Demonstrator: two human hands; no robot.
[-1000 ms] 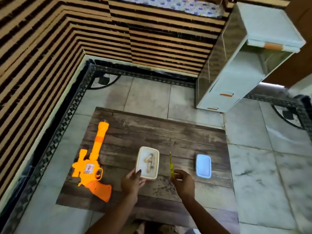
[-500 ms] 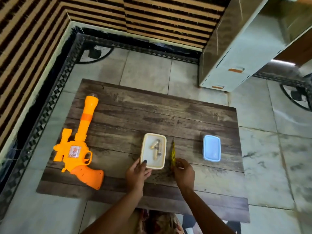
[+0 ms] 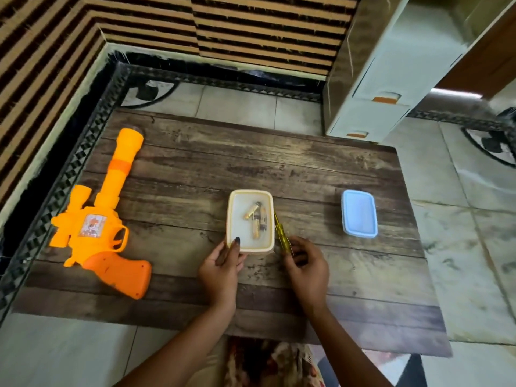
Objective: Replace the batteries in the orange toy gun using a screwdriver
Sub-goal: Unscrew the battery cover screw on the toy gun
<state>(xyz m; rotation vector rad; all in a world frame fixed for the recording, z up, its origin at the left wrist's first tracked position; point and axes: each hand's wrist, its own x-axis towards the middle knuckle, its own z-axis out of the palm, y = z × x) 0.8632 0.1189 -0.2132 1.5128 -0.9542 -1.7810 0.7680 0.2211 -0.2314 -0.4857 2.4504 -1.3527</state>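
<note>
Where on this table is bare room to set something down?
Bare wood: between the orange toy gun and the cream container, between container and blue lid, and along the table's far side. Crowded: container's near end, with the left hand, right hand and screwdriver.

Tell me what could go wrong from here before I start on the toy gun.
1. The yellow see-through screwdriver, held at its handle end by your right hand, lies close against the open cream rectangular plastic container; lifting it carelessly could tip out the loose batteries.
2. The orange plastic toy gun sits at the wooden table's left edge, apparently overhanging; a nudge might drop it.
</note>
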